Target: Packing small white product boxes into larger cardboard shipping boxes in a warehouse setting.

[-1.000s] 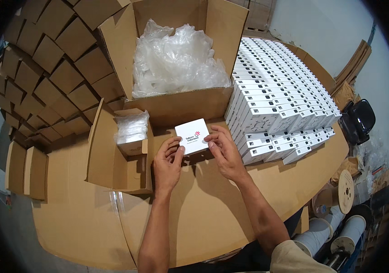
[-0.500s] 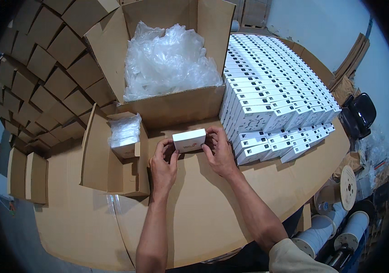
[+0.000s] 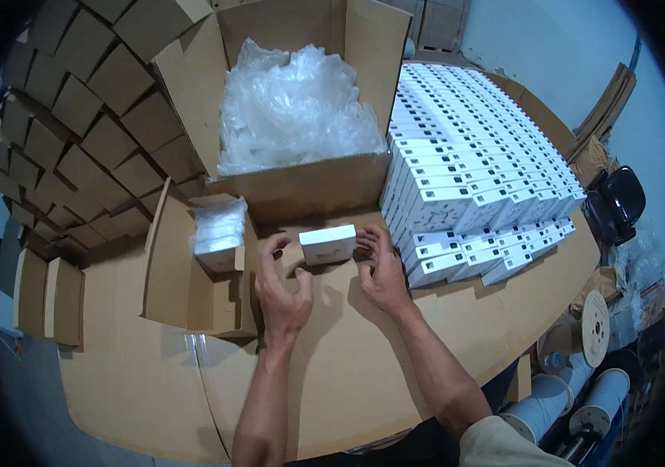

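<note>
A small white box [image 3: 327,244] stands upright on the cardboard-covered table between my two hands. My left hand [image 3: 282,296] is beside its left end, thumb and fingers apart, holding nothing. At the box's right end is my right hand [image 3: 383,276]; its fingers are curved behind that end and its thumb is spread away. Whether those fingertips touch the box I cannot tell. To the left, an open brown carton [image 3: 163,272] contains a few white boxes and clear plastic-wrapped packets [image 3: 220,224].
Behind my hands rises a large carton [image 3: 301,183] full of clear plastic bags [image 3: 294,109]. Many white boxes [image 3: 472,156] are stacked at the right. Brown cartons [image 3: 84,109] are piled at the left. Cable spools [image 3: 539,405] stand below the table's right edge.
My left hand has let go of the white box and drawn apart from it. My right thumb has come off the box's front. The view has shifted slightly.
</note>
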Tool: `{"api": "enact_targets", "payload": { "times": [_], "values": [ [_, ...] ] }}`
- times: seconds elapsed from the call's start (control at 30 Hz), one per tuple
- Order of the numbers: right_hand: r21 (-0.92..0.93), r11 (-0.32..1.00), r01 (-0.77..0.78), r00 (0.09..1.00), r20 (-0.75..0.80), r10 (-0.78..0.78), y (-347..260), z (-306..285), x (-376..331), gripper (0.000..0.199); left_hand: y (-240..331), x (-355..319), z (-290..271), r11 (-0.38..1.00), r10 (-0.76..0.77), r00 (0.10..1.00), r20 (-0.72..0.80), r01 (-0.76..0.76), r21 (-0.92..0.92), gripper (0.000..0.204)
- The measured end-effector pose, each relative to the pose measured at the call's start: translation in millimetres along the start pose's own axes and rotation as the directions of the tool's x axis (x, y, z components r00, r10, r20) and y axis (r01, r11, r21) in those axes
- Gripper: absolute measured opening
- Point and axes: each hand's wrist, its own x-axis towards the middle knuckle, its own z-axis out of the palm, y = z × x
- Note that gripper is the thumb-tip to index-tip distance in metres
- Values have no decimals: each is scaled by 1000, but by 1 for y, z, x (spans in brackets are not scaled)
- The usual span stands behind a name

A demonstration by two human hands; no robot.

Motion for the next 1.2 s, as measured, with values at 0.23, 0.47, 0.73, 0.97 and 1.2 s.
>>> {"api": "enact_targets", "payload": {
  "times": [0.23, 0.47, 0.73, 0.97, 1.2],
  "values": [
    [19, 997, 73, 994, -84, -71, 9, 9, -5, 57, 64, 92, 24, 979, 190, 970, -154, -199, -48, 19],
    [52, 998, -38, 994, -104, 43, 2, 5, -11, 53, 46, 235, 64, 986, 165, 981, -104, -166, 1, 15],
    [-57, 998, 23, 988, -151, -31, 12, 15, -9, 53, 9, 312, 88, 801, 431, 894, 123, -442, 405, 33],
    [-73, 997, 22, 988, -151, -33, 9, 13, -4, 50, 19, 337, 87, 875, 254, 952, 169, -301, 379, 17],
    [-2, 1000, 11, 986, -167, -11, 4, 13, -7, 50, 68, 327, 42, 945, 258, 965, -39, -243, 217, 15]
  ]
}}
